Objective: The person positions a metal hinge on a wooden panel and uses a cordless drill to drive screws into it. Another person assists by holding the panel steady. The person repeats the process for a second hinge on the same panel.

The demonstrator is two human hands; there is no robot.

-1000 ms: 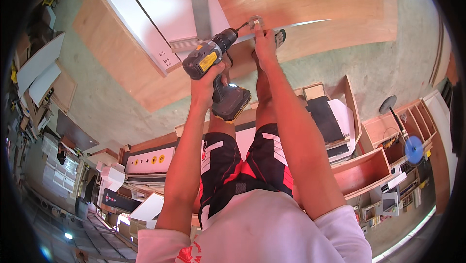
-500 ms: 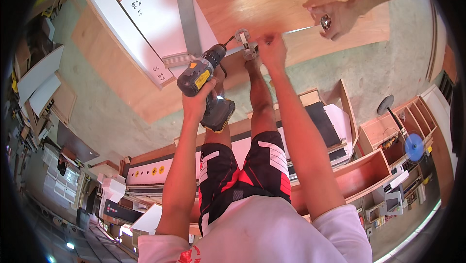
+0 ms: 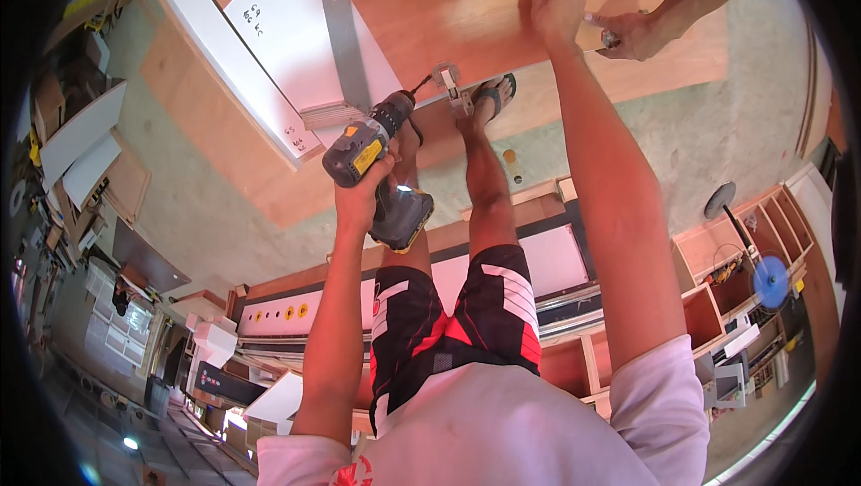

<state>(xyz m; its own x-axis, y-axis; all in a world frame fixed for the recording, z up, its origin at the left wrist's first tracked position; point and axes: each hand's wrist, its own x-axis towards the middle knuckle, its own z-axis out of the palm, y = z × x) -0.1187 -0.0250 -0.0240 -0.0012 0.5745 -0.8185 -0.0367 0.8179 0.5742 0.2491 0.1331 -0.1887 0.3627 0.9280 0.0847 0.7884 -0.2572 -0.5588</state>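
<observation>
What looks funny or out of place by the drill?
The metal cabinet hinge looks a little odd: its arm juts past the edge of the wooden board, near the bit of the cordless drill, and no hand holds it. I see nothing spilled or broken.

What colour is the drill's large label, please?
The large label is yellow, best seen in the head view.

Open path over wood panel [image 3: 439,15] between hinge [image 3: 451,85] and right hand [image 3: 556,6]; drill [image 3: 360,152] blocks left, co-worker's hand [image 3: 635,36] right.
</observation>
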